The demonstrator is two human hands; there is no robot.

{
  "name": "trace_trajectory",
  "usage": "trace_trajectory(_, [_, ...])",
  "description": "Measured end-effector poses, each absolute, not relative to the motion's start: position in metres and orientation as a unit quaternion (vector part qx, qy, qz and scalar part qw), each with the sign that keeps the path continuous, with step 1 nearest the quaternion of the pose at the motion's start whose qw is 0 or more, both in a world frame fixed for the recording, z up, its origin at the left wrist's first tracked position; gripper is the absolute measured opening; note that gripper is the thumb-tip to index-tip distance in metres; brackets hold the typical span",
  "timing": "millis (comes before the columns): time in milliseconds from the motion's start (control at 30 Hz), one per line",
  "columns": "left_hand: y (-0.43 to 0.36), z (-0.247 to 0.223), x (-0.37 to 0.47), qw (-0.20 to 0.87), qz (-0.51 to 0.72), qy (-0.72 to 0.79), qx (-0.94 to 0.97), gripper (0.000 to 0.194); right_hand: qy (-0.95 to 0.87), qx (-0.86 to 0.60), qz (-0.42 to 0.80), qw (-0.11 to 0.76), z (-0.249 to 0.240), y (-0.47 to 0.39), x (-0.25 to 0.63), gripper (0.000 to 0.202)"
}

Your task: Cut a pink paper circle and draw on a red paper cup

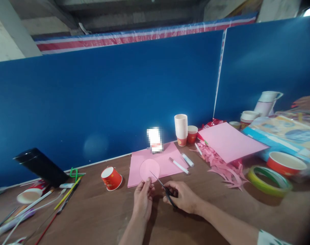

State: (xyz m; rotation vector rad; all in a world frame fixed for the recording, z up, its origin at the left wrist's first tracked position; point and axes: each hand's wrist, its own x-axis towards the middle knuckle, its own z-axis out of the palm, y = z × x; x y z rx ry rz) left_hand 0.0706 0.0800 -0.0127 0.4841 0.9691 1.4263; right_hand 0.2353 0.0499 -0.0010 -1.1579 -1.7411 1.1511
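Observation:
Between the fingertips of my left hand [144, 196] is the lower edge of a round pink paper disc [149, 169]. My right hand [182, 196] grips the black handles of a pair of scissors [167, 192]. The scissor blades point up and left, with a tip over the disc near its middle; whether they touch the paper is hard to tell. Behind the disc lie pink sheets [137, 160], with a capped marker [179, 165] on them and a white glue stick or tube [187, 159] by their right edge.
A red paper cup [111, 178] stands left of the sheets. Stacked cups [181, 127] stand behind. Pink paper scraps [227, 170], a large pink sheet [233, 141] and yellow-green tape [269, 182] lie right. A black cylinder [41, 166] and brushes lie left; a blue panel [106, 95] rises behind.

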Motion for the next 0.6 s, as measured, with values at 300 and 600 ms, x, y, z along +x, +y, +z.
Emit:
trace_trajectory(300, [0.0775, -0.0061, 0.0728, 0.622, 0.626, 0.419, 0.216, 0.032, -0.679, -0.453, 0.442, 0.371, -0.0005, 0.0501, 0.2353, 0.022])
trace_trajectory(600, [0.0777, -0.0079, 0.0731, 0.621, 0.626, 0.421, 0.211, 0.031, -0.687, -0.446, 0.436, 0.373, -0.0056, 0.0521, 0.2351, 0.022])
